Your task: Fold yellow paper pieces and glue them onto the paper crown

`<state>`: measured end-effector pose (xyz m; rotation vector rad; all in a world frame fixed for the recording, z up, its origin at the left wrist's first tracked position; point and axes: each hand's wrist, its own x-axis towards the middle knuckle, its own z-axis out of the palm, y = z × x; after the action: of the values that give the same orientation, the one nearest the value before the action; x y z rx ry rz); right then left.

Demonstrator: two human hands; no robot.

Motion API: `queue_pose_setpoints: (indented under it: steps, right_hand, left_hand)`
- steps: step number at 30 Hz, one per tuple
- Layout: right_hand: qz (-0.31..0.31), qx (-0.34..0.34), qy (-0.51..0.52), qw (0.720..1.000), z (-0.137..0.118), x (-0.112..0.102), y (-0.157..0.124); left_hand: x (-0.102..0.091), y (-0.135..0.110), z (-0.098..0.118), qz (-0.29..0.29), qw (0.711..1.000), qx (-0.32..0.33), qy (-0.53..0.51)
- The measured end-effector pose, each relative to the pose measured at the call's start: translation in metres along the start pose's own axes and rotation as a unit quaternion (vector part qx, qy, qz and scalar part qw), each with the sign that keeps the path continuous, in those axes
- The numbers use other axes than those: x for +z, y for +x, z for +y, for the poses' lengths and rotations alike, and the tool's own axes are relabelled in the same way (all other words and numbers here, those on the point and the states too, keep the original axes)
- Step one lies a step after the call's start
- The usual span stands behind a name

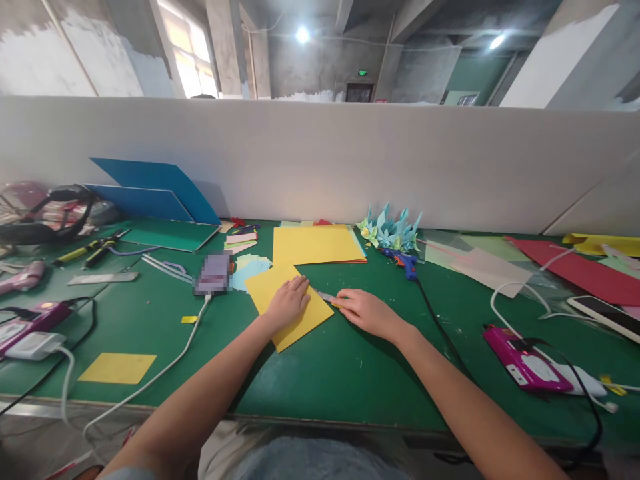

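Note:
A sheet of yellow paper point(295, 323) lies askew on the green table in front of me. My left hand point(289, 303) rests flat on it, fingers stretched out and pressing down. In my right hand point(367, 310) is a utility knife point(327, 297), its blade end pointing left at the paper's right edge. The fingers cover most of its handle. Just behind, a stack of yellow sheets point(315, 245) lies with orange and pale blue edges showing below. Light blue paper scraps point(250, 270) sit at the loose sheet's left corner.
A blue glue gun point(407, 263) trails its cord behind my right hand, beside folded blue paper shapes point(390, 230). Magenta power strips point(525, 363) stand on both sides. A phone-like device point(213, 273) with a white cable and a small yellow piece point(117, 368) lie left.

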<state>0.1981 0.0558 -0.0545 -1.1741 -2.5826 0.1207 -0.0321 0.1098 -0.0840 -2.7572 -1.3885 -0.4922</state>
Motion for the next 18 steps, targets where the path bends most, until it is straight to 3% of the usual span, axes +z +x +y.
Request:
queue_pose_setpoints:
  steps: [18]
  right_hand:
    - [-0.002, -0.020, -0.004, 1.000, 0.011, 0.000, 0.040]
  left_hand:
    - [0.009, -0.004, -0.004, 0.022, 0.999, -0.031, 0.032]
